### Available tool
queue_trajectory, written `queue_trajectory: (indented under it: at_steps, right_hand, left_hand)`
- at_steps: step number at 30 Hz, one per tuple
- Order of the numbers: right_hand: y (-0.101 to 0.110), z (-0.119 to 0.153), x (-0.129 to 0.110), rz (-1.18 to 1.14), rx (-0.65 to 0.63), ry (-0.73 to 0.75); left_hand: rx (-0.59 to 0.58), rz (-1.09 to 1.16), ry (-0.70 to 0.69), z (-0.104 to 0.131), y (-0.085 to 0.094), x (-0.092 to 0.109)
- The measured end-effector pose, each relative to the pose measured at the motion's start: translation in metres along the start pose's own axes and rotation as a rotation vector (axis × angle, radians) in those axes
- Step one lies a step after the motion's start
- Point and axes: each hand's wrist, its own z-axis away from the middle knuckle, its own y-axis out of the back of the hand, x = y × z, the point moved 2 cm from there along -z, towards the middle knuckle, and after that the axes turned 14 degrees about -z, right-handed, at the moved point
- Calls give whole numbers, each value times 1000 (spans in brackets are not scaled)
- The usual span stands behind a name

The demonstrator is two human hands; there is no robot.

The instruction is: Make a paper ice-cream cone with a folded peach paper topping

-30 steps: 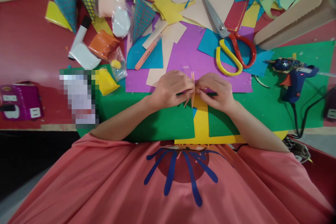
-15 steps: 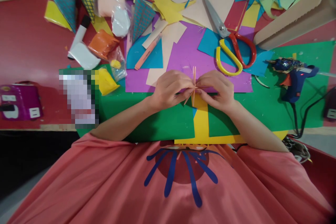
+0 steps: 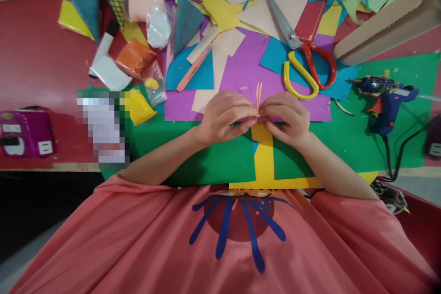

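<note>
Between my fingertips are thin peach paper strips [image 3: 258, 94], seen nearly edge-on, their upper ends standing up close together. My left hand [image 3: 229, 117] pinches them from the left with thumb and fingers. From the right, my right hand [image 3: 287, 117] closes on the same strips, its fingertips almost meeting the left ones. The fingers hide the middle of the strips. Below the hands lie a yellow paper strip [image 3: 264, 156] and a green sheet [image 3: 206, 161]; just beyond is a purple sheet [image 3: 241, 69].
Scissors [image 3: 292, 43] lie beyond my right hand. A blue glue gun [image 3: 391, 105] with a cord rests at right. Packets of clay, such as an orange one [image 3: 135, 58], a peach marker [image 3: 195, 67] and patterned paper cones [image 3: 187, 23] crowd the left and back. A cardboard piece [image 3: 379, 23] stands at right.
The strips have turned between my fingers; their upper ends now lean slightly right, and the lower ends that spread below show less. Both hands shifted only slightly.
</note>
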Motion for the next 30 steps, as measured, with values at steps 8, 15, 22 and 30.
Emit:
queue_trajectory:
  at_steps: [8, 15, 22, 30]
  right_hand:
    - [-1, 0, 1, -14, 21, 2]
    - [0, 2, 3, -31, 73, -24]
    - [0, 1, 3, -29, 72, -7]
    - [0, 0, 3, -41, 82, 5]
  left_hand:
    - [71, 78, 1, -9, 3, 2]
    - [22, 35, 29, -9, 0, 3]
    - [-48, 82, 30, -5, 0, 0]
    - [14, 20, 36, -7, 0, 0]
